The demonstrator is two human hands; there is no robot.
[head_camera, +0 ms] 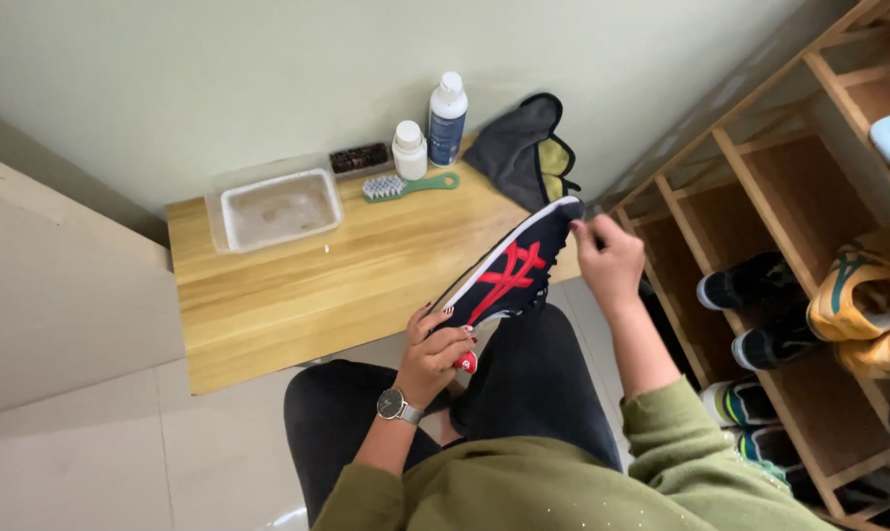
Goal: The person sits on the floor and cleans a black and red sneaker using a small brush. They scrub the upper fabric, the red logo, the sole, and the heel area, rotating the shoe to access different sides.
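Observation:
I hold a dark navy sneaker with red stripes and a white sole edge over my lap, its toe pointing away toward the low wooden table. My left hand, with a wristwatch on the wrist, grips the heel end. My right hand pinches at the toe end, fingers closed on its edge. What the fingertips hold there is too small to tell.
On the table stand a clear plastic tub of cloudy water, a green brush, a dark brush, two white bottles, and a grey and yellow cloth. A wooden shoe rack with several shoes stands at right.

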